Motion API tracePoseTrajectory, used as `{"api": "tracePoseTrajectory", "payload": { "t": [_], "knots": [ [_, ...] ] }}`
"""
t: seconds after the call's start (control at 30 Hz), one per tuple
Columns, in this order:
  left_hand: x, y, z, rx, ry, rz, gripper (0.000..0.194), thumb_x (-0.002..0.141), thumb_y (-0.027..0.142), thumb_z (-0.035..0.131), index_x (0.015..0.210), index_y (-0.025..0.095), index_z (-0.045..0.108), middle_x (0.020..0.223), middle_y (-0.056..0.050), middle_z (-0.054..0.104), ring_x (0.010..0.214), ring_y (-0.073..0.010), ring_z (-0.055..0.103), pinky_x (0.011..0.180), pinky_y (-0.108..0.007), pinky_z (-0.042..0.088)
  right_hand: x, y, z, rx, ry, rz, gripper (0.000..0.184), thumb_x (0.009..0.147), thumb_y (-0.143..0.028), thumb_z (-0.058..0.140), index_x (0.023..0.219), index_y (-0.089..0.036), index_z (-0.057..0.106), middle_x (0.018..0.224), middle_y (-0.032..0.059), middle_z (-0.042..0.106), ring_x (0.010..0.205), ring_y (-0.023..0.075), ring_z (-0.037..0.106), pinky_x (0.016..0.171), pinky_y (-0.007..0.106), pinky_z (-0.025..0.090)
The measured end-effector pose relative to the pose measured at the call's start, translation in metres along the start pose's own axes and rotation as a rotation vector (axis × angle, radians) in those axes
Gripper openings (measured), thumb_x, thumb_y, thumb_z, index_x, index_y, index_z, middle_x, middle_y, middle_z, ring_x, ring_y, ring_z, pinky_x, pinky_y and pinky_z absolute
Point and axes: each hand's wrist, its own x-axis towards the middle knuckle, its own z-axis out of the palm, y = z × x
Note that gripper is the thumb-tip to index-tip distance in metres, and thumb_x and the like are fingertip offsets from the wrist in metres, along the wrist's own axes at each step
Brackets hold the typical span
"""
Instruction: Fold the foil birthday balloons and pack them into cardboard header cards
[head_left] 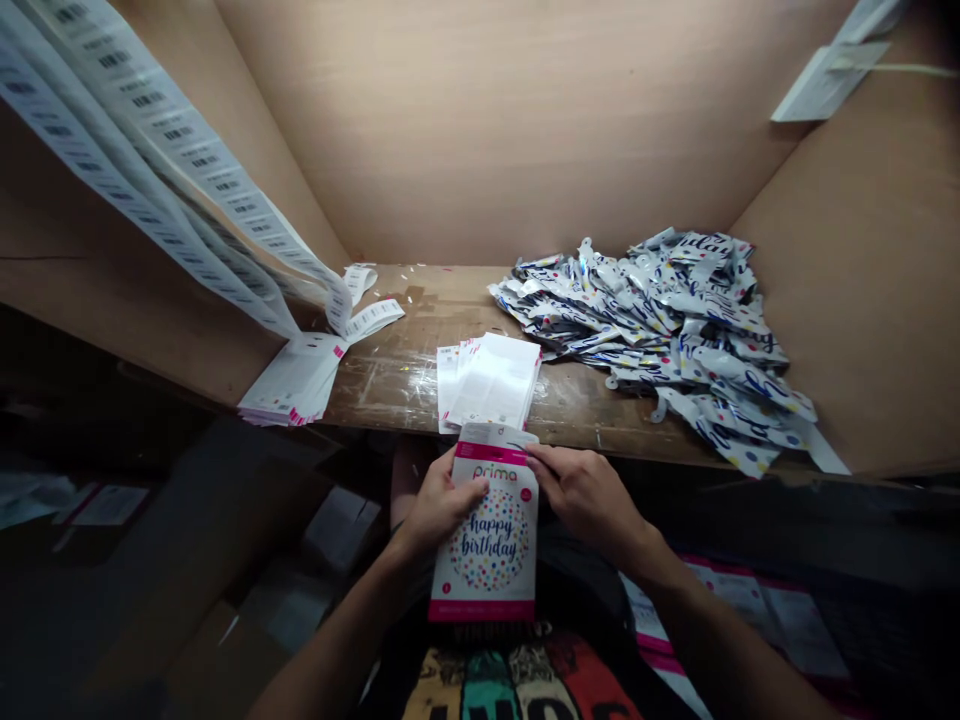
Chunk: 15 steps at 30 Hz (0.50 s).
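Note:
My left hand (441, 503) grips a white and pink "happy birthday" balloon packet (491, 575) by its left side, thumb across the front. The packet is held upright before my chest, just off the table's front edge. At its top right corner, my right hand (589, 492) pinches the flap between thumb and fingers. Right behind the packet, a small stack of white packets (495, 380) lies on the table. A large heap of folded foil balloons (660, 310) with blue lettering and coloured dots is piled to the right.
Strips of barcode labels (202, 160) hang down on the left and curl onto the cardboard table (382, 385). Another packet stack (292, 380) sits at the left front corner. Cardboard walls (525, 120) enclose the back and sides. More packets (739, 600) lie below, at lower right.

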Motion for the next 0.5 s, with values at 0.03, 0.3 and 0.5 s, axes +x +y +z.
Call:
{"api": "tracePoseTrajectory", "payload": {
  "t": [0.03, 0.3, 0.5],
  "knots": [
    [-0.001, 0.002, -0.001, -0.013, -0.001, -0.001, 0.046, 0.075, 0.033, 0.085, 0.115, 0.016, 0.069, 0.104, -0.011, 0.077, 0.089, -0.0253, 0.072, 0.084, -0.037, 0.058, 0.000, 0.001, -0.001, 0.013, 0.033, -0.002, 0.037, 0.108, -0.040, 0.043, 0.129, -0.028, 0.071, 0.105, 0.0078, 0.080, 0.091, 0.0231, 0.075, 0.082, 0.031, 0.054],
    [-0.013, 0.000, 0.010, 0.102, -0.087, 0.052, 0.043, 0.084, 0.033, 0.077, 0.124, 0.017, 0.071, 0.106, -0.010, 0.077, 0.095, -0.0264, 0.071, 0.085, -0.034, 0.057, 0.003, -0.020, 0.002, -0.185, -0.111, 0.044, 0.024, 0.103, -0.023, 0.049, 0.110, -0.020, 0.072, 0.090, 0.0138, 0.078, 0.074, 0.0245, 0.074, 0.069, 0.031, 0.051],
    [-0.012, -0.003, -0.007, 0.001, -0.029, -0.019, 0.052, 0.078, 0.033, 0.083, 0.124, 0.014, 0.068, 0.104, -0.011, 0.077, 0.090, -0.0275, 0.073, 0.081, -0.036, 0.059, 0.009, 0.005, -0.017, 0.091, -0.186, -0.057, 0.026, 0.105, -0.033, 0.050, 0.098, -0.021, 0.072, 0.093, 0.0104, 0.077, 0.082, 0.0248, 0.072, 0.076, 0.034, 0.051]
  ]
}}
